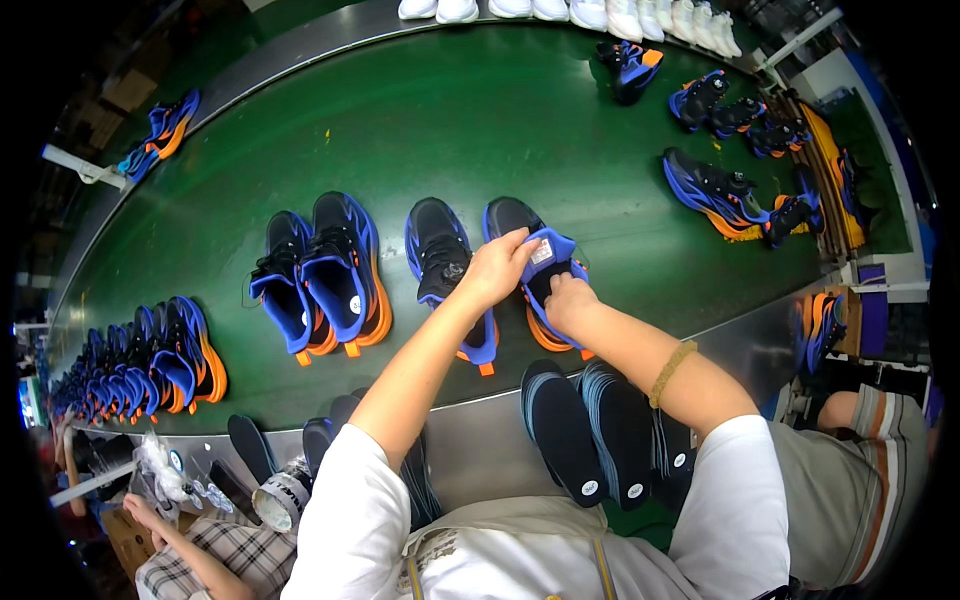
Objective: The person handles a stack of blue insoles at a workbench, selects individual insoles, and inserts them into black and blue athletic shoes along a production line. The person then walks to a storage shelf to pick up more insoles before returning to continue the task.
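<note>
A black sneaker (pixel 511 216) with blue lining and an orange heel lies toe away from me on the green belt. My left hand (pixel 500 268) pinches its blue-edged tongue, which is folded up and shows a white label. My right hand (pixel 570 300) reaches into the shoe's opening with its fingers curled; their tips, and anything they hold, are hidden inside. Just left of it, partly behind my left wrist, lies a matching sneaker (pixel 436 235). Another matching pair (pixel 341 270) stands further left, with a round white sticker visible inside one shoe.
Black insoles (pixel 560 430) with round stickers lie in stacks on the metal ledge (pixel 470 440) before me. Rows of sneakers (pixel 185 350) stand at left, with more (pixel 710 190) at right. White shoes (pixel 625 18) line the far edge. A co-worker's hand (pixel 148 515) shows lower left; another person sits at right.
</note>
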### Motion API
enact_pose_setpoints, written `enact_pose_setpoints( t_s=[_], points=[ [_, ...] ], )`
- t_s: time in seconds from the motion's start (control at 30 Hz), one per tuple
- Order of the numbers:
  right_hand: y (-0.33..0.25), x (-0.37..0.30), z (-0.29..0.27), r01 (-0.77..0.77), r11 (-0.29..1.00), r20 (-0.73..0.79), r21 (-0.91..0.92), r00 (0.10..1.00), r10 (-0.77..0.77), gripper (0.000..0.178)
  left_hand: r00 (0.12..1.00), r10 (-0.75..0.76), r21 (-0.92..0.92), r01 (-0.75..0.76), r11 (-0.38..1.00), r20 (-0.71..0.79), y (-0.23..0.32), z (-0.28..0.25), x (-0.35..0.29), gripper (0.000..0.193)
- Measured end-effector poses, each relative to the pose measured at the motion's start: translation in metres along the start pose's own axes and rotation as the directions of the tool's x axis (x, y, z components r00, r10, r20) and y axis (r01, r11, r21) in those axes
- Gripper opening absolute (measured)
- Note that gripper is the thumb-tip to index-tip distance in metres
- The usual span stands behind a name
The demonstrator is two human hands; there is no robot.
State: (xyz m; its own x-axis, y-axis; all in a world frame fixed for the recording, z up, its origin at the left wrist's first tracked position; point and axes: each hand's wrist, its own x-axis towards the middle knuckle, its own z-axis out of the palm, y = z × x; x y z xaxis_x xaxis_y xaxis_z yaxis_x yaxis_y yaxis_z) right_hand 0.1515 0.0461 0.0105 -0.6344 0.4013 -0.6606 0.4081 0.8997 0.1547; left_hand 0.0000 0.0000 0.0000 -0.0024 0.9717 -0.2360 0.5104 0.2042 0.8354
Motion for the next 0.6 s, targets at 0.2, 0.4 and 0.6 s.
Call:
enact_pose_setpoints(
  t_s=[0.2, 0.4, 0.6],
  points=[
    [0.013, 0.012, 0.002, 0.271, 0.935, 0.124, -0.231, 0.961, -0.248, 0.029, 0.766, 0.159, 0.013, -0.194, 0.981, -0.622, 0.035, 0.021, -0.013, 0.032],
    [0.017, -0.021, 0.006, 0.366, 0.928, -0.191, -0.073, 0.908, -0.374, 0.043, 0.844, 0.37, 0.434, -0.187, 0.882, -0.389, 0.024, 0.016, -0.011, 0.039],
    [0.007, -0.047, 0.019, 0.207, 0.972, -0.091, 0.111, 0.976, -0.197, 0.055, 0.93, 0.26, 0.434, -0.128, 0.892, -0.261, 0.041, 0.013, -0.003, 0.049]
  ],
)
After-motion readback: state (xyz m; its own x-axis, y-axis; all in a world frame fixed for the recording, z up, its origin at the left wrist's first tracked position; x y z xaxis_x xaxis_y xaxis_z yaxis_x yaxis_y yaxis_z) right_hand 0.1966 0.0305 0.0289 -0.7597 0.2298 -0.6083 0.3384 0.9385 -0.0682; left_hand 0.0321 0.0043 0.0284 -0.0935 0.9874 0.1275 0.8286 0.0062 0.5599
